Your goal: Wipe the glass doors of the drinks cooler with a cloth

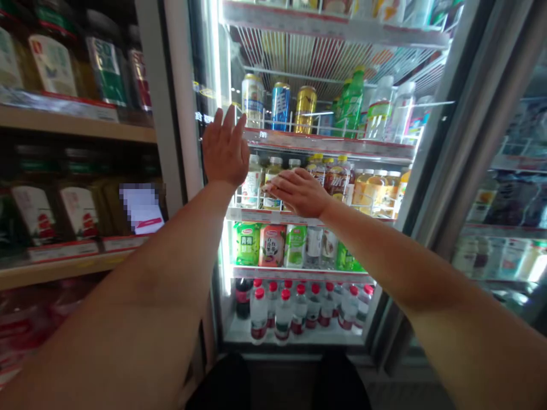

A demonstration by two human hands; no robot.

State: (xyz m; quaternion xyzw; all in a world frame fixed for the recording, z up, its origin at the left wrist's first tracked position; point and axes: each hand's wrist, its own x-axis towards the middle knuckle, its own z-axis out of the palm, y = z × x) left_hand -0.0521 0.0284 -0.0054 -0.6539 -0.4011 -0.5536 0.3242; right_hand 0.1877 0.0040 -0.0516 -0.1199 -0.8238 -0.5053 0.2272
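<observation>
I face an open drinks fridge with several lit shelves. My left hand [225,149] is raised with its fingers stretched out, flat near the left end of the can shelf [329,143]; it holds nothing. My right hand [299,192] reaches in palm down, fingers extended, over pale bottles [255,183] on the shelf below. Whether it touches a bottle I cannot tell. Three cans [280,106] stand just above my hands, with green bottles [351,102] further right.
The open glass door [465,142] stands at the right. Below are drink cartons [272,245] and red-capped water bottles [282,313]. Wooden shelves [77,128] with bottles fill the left side.
</observation>
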